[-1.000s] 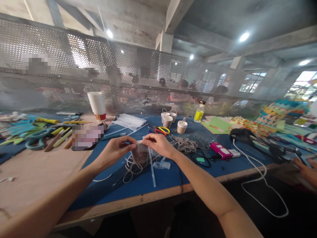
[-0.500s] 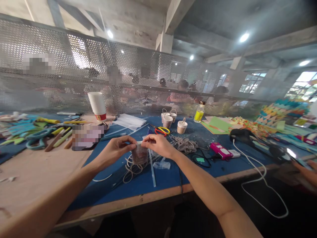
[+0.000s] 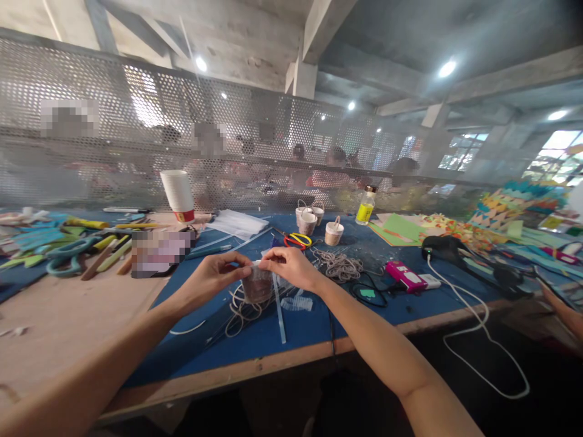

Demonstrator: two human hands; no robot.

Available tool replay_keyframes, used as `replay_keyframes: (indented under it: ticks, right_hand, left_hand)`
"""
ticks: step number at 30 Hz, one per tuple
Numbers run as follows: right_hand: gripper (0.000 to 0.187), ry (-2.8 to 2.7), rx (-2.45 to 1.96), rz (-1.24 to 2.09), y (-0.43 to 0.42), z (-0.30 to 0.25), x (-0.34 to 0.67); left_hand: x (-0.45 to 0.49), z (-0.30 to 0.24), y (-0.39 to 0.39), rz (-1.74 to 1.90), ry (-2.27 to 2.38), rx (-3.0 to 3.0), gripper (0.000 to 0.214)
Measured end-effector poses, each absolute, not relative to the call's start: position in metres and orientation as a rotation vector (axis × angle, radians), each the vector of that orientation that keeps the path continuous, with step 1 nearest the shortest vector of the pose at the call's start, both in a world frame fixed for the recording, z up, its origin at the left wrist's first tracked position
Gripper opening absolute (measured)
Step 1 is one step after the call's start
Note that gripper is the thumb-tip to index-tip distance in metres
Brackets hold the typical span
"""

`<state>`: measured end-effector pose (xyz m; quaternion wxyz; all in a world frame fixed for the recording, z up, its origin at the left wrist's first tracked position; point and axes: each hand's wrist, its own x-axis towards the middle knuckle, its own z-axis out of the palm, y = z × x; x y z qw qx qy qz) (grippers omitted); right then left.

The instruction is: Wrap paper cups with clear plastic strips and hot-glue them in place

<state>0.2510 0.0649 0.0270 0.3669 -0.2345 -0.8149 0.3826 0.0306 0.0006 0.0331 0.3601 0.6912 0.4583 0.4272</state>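
Observation:
A small brownish-grey cup (image 3: pixel 257 287) stands near the front of the blue table, above loops of pale cord (image 3: pixel 243 317). At the left side of its rim, my left hand (image 3: pixel 223 273) pinches with thumb and forefinger. My right hand (image 3: pixel 291 266) is closed in a pinch at the rim's right side, its fingertips close to the left ones. Whitish material shows along the rim between the fingers. Beside the cup lies a clear narrow strip (image 3: pixel 279 315). Several small cups with cord handles (image 3: pixel 307 223) stand farther back.
Red-and-yellow-handled scissors (image 3: pixel 300 241), a coil of cord (image 3: pixel 339 265) and a magenta box (image 3: pixel 405 277) lie to the right. Stacked paper cups (image 3: pixel 177 195) and blue-handled scissors (image 3: pixel 68 258) are left. A co-worker's hand (image 3: pixel 565 311) holds a dark device at far right.
My hands keep their pinch at the cup's rim, with hardly any shift. At far right the co-worker's hand and dark device have moved and tilted.

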Motion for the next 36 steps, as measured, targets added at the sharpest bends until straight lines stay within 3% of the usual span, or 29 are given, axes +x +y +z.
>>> replay_keyframes:
  ticks: [36]
  right_hand:
    - [0.026, -2.097, -0.644, 1.016, 0.0641, 0.0294, 0.254]
  left_hand:
    - [0.0239, 0.0352, 0.0042, 1.06, 1.215, 2.042, 0.025]
